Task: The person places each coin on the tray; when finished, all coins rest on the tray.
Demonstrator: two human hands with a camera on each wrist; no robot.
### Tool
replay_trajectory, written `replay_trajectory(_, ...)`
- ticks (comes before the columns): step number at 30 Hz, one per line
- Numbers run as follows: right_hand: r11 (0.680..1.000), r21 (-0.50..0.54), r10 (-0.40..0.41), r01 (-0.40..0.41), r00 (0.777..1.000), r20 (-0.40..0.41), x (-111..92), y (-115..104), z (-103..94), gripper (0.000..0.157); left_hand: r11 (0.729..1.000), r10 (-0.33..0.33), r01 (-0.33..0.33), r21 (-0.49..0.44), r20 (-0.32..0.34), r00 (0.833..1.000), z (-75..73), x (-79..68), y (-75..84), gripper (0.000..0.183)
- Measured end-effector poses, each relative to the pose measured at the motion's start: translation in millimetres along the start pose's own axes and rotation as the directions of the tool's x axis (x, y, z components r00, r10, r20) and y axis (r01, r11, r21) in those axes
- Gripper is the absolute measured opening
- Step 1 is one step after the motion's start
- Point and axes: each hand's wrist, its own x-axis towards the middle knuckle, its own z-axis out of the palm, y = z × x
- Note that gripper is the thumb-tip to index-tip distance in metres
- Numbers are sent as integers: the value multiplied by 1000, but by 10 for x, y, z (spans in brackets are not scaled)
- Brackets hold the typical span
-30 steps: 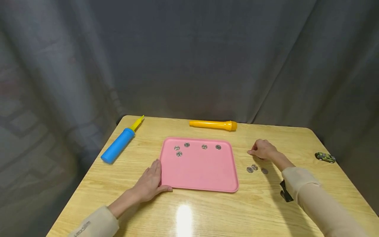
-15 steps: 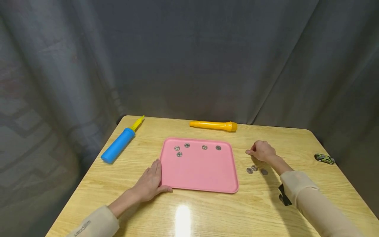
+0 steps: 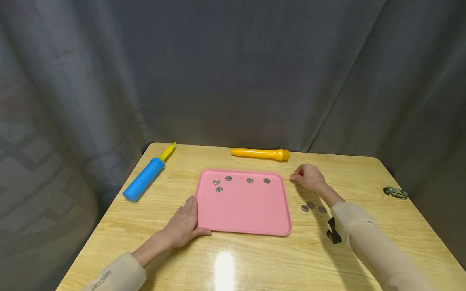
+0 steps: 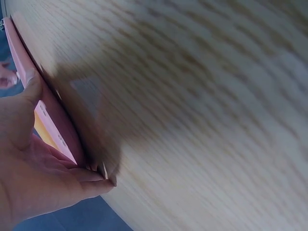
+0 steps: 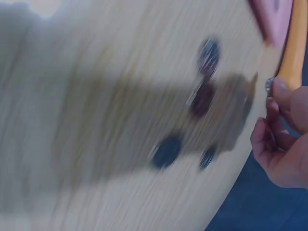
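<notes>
A pink tray [image 3: 243, 212] lies in the middle of the table, with several silver coins [image 3: 250, 180] spread along its far part. My left hand [image 3: 182, 224] rests against the tray's near left corner, fingers straight along the left side and thumb at the front edge. To the right of the tray, my right hand [image 3: 309, 177] is raised above the table and pinches a coin [image 5: 269, 86] between thumb and fingertips. Below it, several more coins [image 3: 305, 208] lie on the wood, blurred in the right wrist view.
Behind the tray lies an orange toy microphone [image 3: 260, 154]. A blue hand pump [image 3: 144, 179] with a yellow nozzle lies at the left. A small green-and-black toy car [image 3: 395, 192] stands near the right edge of the table [image 3: 276, 262]. Grey curtain [image 3: 233, 72] hangs behind.
My right hand has moved left and slightly away from me, toward the tray, carrying the pinched coin off the spot above the loose coins. The left hand and tray have stayed put.
</notes>
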Motion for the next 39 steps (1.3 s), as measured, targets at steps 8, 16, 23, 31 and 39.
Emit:
replay_trajectory(8,967,103,-229,233,972,-50,249,-779,296,14,1000,-11,11,-15,3,1000,-27,0,13,108)
replay_trajectory(16,894,137,-438,426,896,73,342,-1374,618,12,1000,4,-4,-5,-13,1000,3,-3,22,107)
replay_trajectory(23,895,116,-443,431,889,114,328,-1550,735,11,1000,-12,12,3,-6,1000,27,-11,37,108)
replay_trajectory(31,932,85,-360,353,929,85,332,-1557,806,10,999,-16,17,30,-15,1000,12,3,38,107)
replay_trajectory(39,919,53,-394,392,919,32,314,-1451,826,15,999,-10,10,33,-16,1000,28,32,60,107)
